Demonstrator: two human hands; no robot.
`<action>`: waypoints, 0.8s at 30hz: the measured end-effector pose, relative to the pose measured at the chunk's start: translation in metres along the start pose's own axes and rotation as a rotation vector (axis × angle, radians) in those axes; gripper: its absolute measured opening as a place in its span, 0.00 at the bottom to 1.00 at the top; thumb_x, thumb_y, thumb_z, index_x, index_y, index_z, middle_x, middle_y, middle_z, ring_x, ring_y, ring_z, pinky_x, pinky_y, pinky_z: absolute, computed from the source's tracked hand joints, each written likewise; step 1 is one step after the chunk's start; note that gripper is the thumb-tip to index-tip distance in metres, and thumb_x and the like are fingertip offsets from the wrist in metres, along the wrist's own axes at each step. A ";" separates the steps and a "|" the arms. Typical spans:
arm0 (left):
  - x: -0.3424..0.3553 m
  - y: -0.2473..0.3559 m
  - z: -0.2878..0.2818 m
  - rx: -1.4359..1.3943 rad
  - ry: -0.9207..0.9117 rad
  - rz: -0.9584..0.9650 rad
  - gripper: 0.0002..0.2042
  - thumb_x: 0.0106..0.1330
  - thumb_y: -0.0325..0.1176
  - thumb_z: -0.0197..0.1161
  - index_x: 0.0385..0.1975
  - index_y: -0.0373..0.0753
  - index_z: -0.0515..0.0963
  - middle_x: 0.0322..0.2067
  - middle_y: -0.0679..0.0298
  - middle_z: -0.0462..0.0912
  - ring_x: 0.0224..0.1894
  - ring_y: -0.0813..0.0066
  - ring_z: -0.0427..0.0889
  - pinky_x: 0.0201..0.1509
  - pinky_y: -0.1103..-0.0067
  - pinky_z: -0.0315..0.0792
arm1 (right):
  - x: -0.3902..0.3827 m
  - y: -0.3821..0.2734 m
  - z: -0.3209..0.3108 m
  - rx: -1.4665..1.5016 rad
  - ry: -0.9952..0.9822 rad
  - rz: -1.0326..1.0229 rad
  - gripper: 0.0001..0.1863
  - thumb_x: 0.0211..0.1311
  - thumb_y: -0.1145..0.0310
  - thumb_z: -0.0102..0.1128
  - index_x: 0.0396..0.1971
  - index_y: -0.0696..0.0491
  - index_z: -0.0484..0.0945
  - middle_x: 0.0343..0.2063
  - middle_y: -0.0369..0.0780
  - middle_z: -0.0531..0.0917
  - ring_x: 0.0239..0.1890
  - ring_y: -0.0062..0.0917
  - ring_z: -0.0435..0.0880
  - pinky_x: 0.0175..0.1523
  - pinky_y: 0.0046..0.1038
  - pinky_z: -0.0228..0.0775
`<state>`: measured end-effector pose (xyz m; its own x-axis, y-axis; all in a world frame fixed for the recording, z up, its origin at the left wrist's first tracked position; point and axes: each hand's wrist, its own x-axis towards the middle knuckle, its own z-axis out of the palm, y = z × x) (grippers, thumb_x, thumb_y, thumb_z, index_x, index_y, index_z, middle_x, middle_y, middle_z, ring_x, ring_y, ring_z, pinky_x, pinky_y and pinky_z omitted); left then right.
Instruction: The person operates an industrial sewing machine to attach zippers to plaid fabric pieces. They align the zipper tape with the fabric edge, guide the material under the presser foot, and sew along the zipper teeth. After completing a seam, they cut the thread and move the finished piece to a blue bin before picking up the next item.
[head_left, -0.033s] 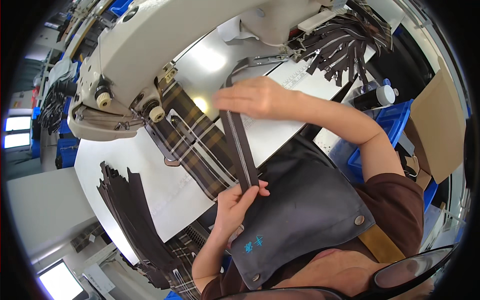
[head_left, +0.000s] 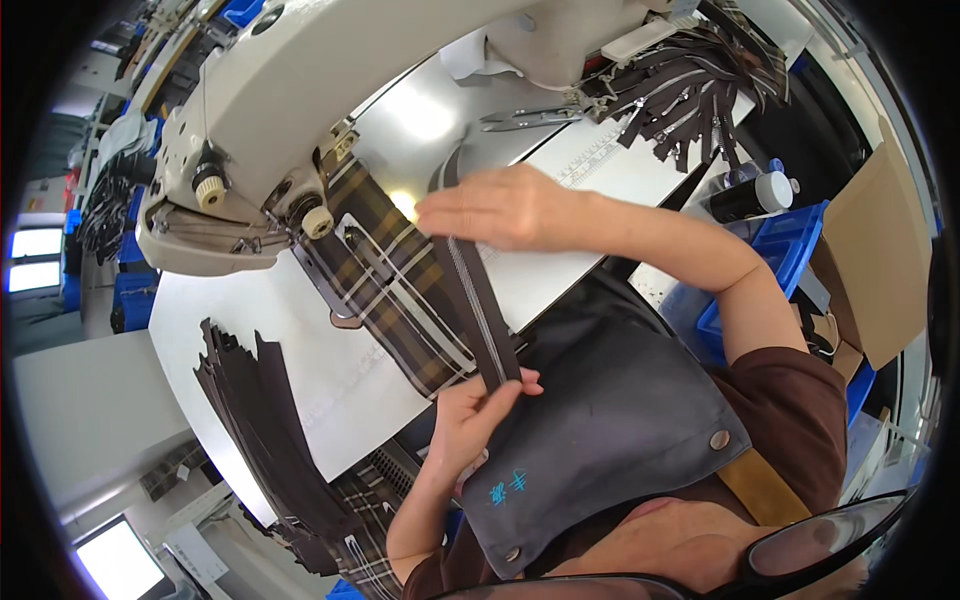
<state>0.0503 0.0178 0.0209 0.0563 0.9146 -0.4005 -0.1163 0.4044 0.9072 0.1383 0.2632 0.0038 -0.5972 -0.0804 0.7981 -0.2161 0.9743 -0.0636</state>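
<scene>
Straightening the zip strip (head_left: 470, 300) seems in hand: the left hand's (head_left: 466, 420) grip is clamped on its near end, the right hand's (head_left: 508, 207), blurred, apparently farther along. Next calls for even tension.

The left hand (head_left: 465, 415) pinches the near end of a dark zipper strip (head_left: 472, 300), the right hand (head_left: 515, 208) grasps it farther up, beside plaid fabric (head_left: 408, 268) under a sewing machine (head_left: 290, 110) on the white surface (head_left: 330, 400).

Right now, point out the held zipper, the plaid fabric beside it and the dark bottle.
Held zipper (head_left: 474, 304): head view, on its teeth.
Plaid fabric (head_left: 397, 277): head view, near its middle.
Dark bottle (head_left: 736, 203): head view, on its side.
</scene>
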 end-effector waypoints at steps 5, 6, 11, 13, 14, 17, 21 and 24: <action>-0.019 -0.008 -0.001 -0.356 0.051 0.141 0.19 0.67 0.27 0.53 0.56 0.28 0.66 0.50 0.52 0.77 0.54 0.70 0.75 0.61 0.75 0.64 | 0.015 -0.070 0.021 0.367 -0.105 -0.077 0.24 0.45 0.75 0.60 0.47 0.61 0.75 0.48 0.46 0.78 0.25 0.26 0.79 0.27 0.23 0.75; -0.021 -0.010 -0.006 -0.341 0.060 0.125 0.17 0.68 0.27 0.52 0.55 0.28 0.67 0.49 0.52 0.78 0.53 0.70 0.75 0.60 0.76 0.64 | 0.021 -0.073 0.015 0.396 -0.214 -0.057 0.24 0.46 0.74 0.60 0.48 0.61 0.74 0.48 0.47 0.78 0.30 0.29 0.83 0.30 0.24 0.77; -0.023 -0.002 -0.008 -0.416 0.051 0.036 0.15 0.70 0.28 0.49 0.52 0.27 0.70 0.46 0.49 0.79 0.51 0.65 0.78 0.59 0.72 0.67 | 0.019 -0.034 0.038 0.142 -0.189 -0.023 0.23 0.46 0.77 0.60 0.48 0.60 0.74 0.48 0.48 0.79 0.39 0.34 0.84 0.36 0.27 0.79; -0.021 -0.001 -0.009 -0.484 0.038 0.046 0.15 0.71 0.28 0.48 0.52 0.27 0.70 0.46 0.50 0.79 0.51 0.66 0.78 0.59 0.73 0.67 | 0.024 -0.027 0.045 0.125 -0.227 -0.035 0.23 0.46 0.78 0.59 0.47 0.59 0.74 0.48 0.46 0.79 0.38 0.33 0.84 0.36 0.26 0.79; -0.020 0.002 -0.010 -0.473 0.041 0.054 0.15 0.71 0.28 0.47 0.53 0.28 0.70 0.46 0.50 0.79 0.51 0.67 0.78 0.58 0.74 0.68 | 0.027 -0.021 0.051 0.124 -0.219 -0.069 0.22 0.46 0.77 0.58 0.47 0.58 0.74 0.48 0.45 0.79 0.38 0.32 0.84 0.36 0.26 0.79; -0.013 0.013 -0.019 -0.480 0.065 0.074 0.15 0.71 0.28 0.47 0.54 0.27 0.68 0.47 0.50 0.79 0.52 0.67 0.77 0.59 0.74 0.67 | 0.040 -0.005 0.066 0.139 -0.196 -0.102 0.20 0.47 0.77 0.58 0.44 0.56 0.76 0.44 0.41 0.81 0.36 0.30 0.84 0.34 0.24 0.79; 0.006 0.069 -0.071 0.696 -0.185 -0.154 0.08 0.65 0.29 0.56 0.38 0.34 0.80 0.38 0.58 0.83 0.39 0.76 0.82 0.43 0.80 0.75 | 0.042 0.009 0.074 0.230 -0.155 0.044 0.15 0.47 0.79 0.61 0.38 0.55 0.77 0.37 0.38 0.82 0.35 0.30 0.83 0.35 0.25 0.77; 0.023 0.052 -0.117 0.838 0.343 0.308 0.05 0.58 0.28 0.62 0.31 0.34 0.82 0.34 0.61 0.83 0.31 0.70 0.81 0.35 0.81 0.75 | 0.039 0.016 0.075 0.316 -0.125 0.150 0.12 0.47 0.81 0.60 0.35 0.57 0.76 0.35 0.38 0.82 0.35 0.30 0.83 0.37 0.26 0.76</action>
<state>-0.0703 0.0602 0.0439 -0.1671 0.9856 -0.0238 0.6778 0.1324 0.7233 0.0531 0.2594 -0.0110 -0.7256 0.0148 0.6879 -0.3350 0.8656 -0.3720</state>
